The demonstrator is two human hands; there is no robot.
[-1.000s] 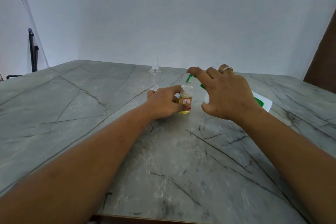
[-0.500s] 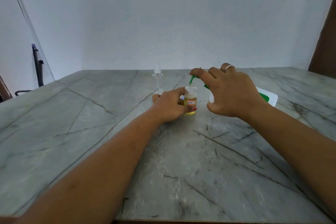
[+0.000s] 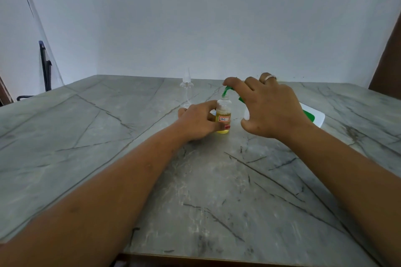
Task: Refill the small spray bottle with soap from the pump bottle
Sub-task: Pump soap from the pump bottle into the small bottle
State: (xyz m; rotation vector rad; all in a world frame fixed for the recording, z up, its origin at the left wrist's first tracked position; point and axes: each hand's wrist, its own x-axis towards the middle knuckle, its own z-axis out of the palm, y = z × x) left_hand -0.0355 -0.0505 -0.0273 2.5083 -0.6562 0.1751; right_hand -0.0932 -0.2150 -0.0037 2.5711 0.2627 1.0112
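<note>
A small clear bottle with yellow liquid and a red-edged label stands uncapped on the marble table. My left hand grips its left side. My right hand holds the tilted white pump bottle, most of it hidden behind the hand. My forefinger rests on its green pump head, whose spout points down at the small bottle's mouth. The clear spray top with its tube stands behind my left hand.
A white wall runs close behind the table. A dark chair frame stands at the far left, and a brown panel at the far right. The table's near edge lies just below my forearms.
The view has tilted up a little, so the hands and bottles sit lower in frame. Both hands keep the same hold on their bottles.
</note>
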